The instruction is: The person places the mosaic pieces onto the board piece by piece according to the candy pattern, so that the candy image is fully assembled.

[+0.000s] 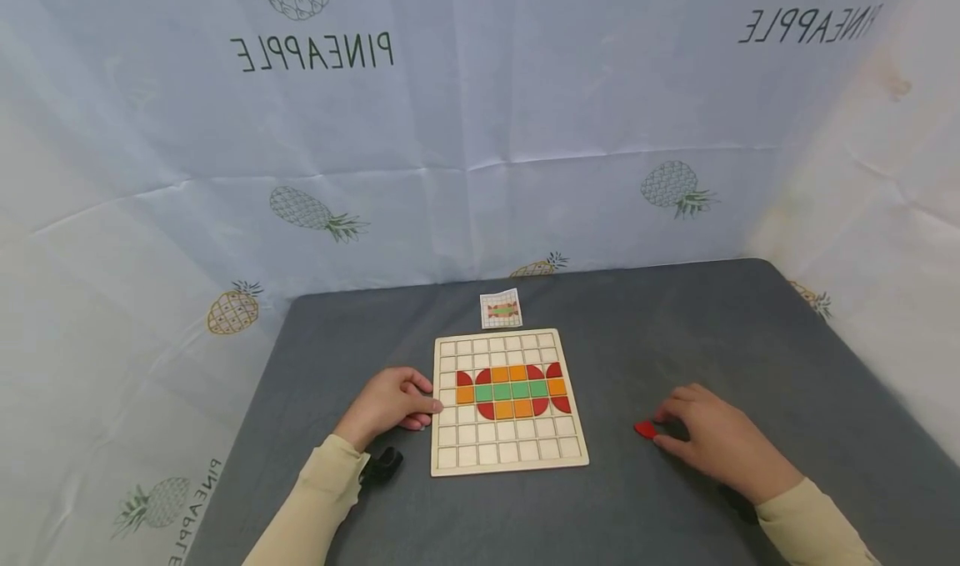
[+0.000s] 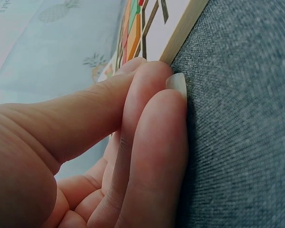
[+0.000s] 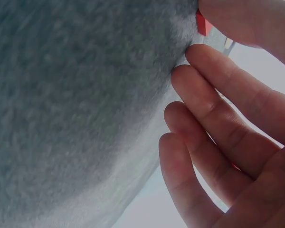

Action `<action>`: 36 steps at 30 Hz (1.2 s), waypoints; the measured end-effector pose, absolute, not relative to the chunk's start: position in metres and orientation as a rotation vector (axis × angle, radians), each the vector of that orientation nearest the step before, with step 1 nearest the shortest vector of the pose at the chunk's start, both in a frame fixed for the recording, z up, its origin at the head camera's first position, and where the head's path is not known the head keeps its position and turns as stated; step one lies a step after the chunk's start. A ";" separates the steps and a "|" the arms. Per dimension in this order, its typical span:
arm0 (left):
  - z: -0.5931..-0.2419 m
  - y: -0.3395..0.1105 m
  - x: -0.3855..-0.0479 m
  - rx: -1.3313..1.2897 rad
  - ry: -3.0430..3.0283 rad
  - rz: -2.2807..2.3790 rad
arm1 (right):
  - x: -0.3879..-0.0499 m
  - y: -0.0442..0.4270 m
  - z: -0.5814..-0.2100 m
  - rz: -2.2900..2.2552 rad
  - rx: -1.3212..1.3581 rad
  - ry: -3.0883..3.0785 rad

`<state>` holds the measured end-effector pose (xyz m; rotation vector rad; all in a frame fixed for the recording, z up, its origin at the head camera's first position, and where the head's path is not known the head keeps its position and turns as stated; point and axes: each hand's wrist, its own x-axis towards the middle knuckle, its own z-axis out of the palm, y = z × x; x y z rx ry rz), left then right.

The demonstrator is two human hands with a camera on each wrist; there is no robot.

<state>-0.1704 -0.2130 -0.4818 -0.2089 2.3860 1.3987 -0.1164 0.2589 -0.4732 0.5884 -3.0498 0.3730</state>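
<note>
A pale wooden grid board (image 1: 510, 452) lies on the dark cloth, with red quarter-round, orange and green square tiles (image 1: 512, 391) across its middle rows. My left hand (image 1: 393, 403) holds the board's left edge, thumb over the rim and curled fingers against its side; the left wrist view shows the fingertips at the wooden edge (image 2: 183, 31). To the right of the board, a small red piece (image 1: 644, 429) lies on the cloth. My right hand (image 1: 712, 441) is at it, thumb and fingers spread apart; the thumb partly hides the red piece (image 3: 203, 24) in the right wrist view.
A small printed card (image 1: 501, 309) with a similar coloured pattern lies behind the board. Dark grey cloth (image 1: 360, 324) covers the table. Behind and at the sides hangs a pale pineapple-print curtain (image 1: 480, 116).
</note>
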 end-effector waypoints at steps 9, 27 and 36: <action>-0.481 -0.214 -0.171 -0.221 2.381 1.390 | -0.116 0.243 -0.476 0.384 0.635 -3.000; -0.482 -0.216 -0.171 -0.190 2.379 1.422 | -0.168 0.135 -0.459 0.425 0.907 -2.911; -0.486 -0.215 -0.172 -0.174 2.366 1.435 | -0.179 0.058 -0.461 0.445 1.165 -2.818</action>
